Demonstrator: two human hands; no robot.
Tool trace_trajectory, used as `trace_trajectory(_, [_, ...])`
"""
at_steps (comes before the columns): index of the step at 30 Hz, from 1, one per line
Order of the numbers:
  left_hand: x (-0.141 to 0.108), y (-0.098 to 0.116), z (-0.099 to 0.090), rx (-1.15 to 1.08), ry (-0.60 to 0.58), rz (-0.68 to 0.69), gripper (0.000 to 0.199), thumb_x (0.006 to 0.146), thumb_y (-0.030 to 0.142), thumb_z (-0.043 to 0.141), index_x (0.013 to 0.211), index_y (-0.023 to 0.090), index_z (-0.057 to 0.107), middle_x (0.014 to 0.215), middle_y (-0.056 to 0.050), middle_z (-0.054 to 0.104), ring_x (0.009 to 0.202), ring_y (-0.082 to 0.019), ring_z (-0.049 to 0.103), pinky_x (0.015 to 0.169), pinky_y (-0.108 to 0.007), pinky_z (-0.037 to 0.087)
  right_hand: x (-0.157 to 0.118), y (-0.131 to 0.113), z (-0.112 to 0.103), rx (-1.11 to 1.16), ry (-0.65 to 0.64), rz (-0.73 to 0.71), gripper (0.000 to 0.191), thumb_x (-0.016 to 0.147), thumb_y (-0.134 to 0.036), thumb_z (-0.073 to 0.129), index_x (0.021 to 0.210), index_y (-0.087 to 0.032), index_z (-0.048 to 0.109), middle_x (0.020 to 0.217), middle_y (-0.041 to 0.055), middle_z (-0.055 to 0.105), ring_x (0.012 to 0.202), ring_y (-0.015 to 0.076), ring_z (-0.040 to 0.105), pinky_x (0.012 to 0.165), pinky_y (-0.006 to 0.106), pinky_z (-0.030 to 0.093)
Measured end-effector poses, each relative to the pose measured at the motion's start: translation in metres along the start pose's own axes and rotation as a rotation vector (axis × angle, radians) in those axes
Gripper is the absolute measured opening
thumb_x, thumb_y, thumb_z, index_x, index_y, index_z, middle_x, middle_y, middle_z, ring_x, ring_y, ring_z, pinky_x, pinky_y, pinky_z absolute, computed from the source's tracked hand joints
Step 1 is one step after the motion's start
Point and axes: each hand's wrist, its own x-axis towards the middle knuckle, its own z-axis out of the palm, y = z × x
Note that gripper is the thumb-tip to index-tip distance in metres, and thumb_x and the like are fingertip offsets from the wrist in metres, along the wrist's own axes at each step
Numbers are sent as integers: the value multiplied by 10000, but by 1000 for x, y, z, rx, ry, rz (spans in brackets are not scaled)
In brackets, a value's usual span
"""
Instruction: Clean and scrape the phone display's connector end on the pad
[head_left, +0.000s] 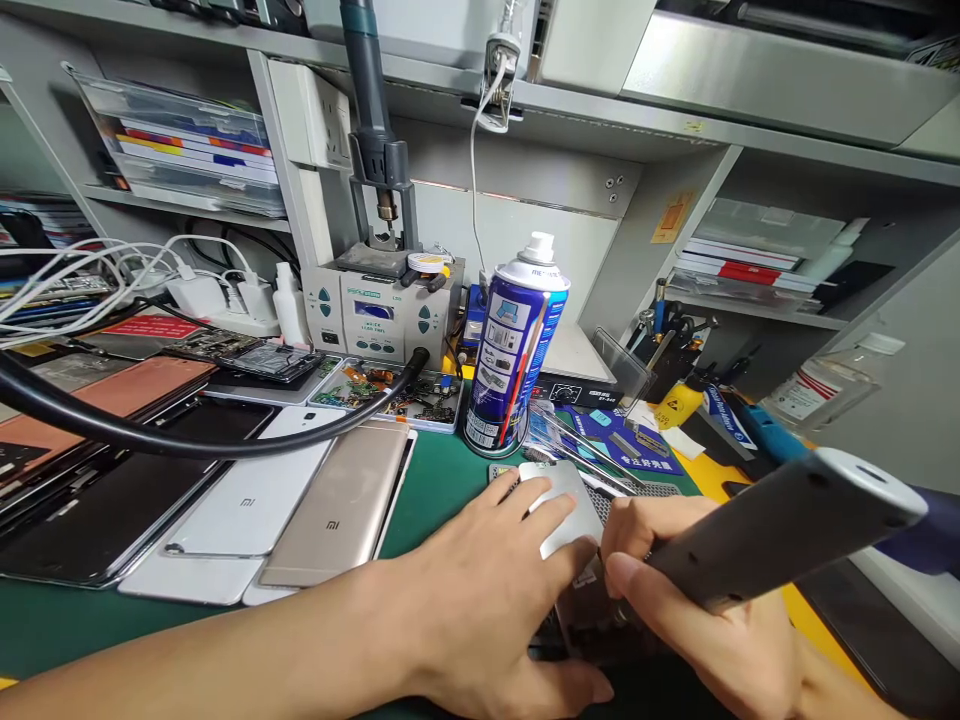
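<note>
Bent over an opened phone [581,615] on the green mat, my left hand [487,570] steadies it, with its fingers on a silver metal plate [581,500] at the upper part and its thumb low beside it. My right hand [697,590] is closed round a thick grey electric screwdriver [780,530] with a pale end cap. The tool slants down to the left toward the phone. Its tip is hidden behind my right fingers, so contact cannot be made out. Much of the phone's lower part lies in shadow.
A blue spray can [517,345] stands just behind my hands. Several phones and phone shells [322,500] lie at left, under a thick black hose [225,438]. Farther back are a parts tray [345,385], a hot-air station [375,310] and tweezers [592,450].
</note>
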Motion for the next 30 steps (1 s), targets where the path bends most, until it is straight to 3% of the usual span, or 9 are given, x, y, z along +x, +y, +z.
trace_trajectory(11, [0,-2,3,-8,24,4,550,937,679,636,1213,204,631,1552,-145,515,1446,-405,461,1269,-556,288,2,-4,3,-39,23,-101,301,953,-214,607,679,-229,482,576,-52,544,486,123,467,494,246,390])
trace_trajectory(19, [0,1,0,-26,2,-16,581,921,650,664,1296,208,627,1509,-130,538,1440,-382,455,1296,-555,240,0,-3,7,-5,49,-84,295,957,-171,595,697,-237,471,591,-47,547,496,130,483,484,250,391])
trace_trajectory(23, [0,1,-1,-23,-20,-26,593,874,587,744,1335,234,619,1478,-98,546,1433,-351,450,1303,-547,235,-3,-1,8,-10,39,-61,314,997,-210,587,705,-247,475,594,-30,547,496,146,475,484,273,399])
trace_trajectory(30, [-2,0,3,29,-6,8,667,923,656,661,1356,152,608,1440,-135,547,1423,-343,442,1328,-505,178,5,5,-1,-135,182,7,355,1044,-344,605,706,-240,568,622,0,570,527,164,500,469,282,421])
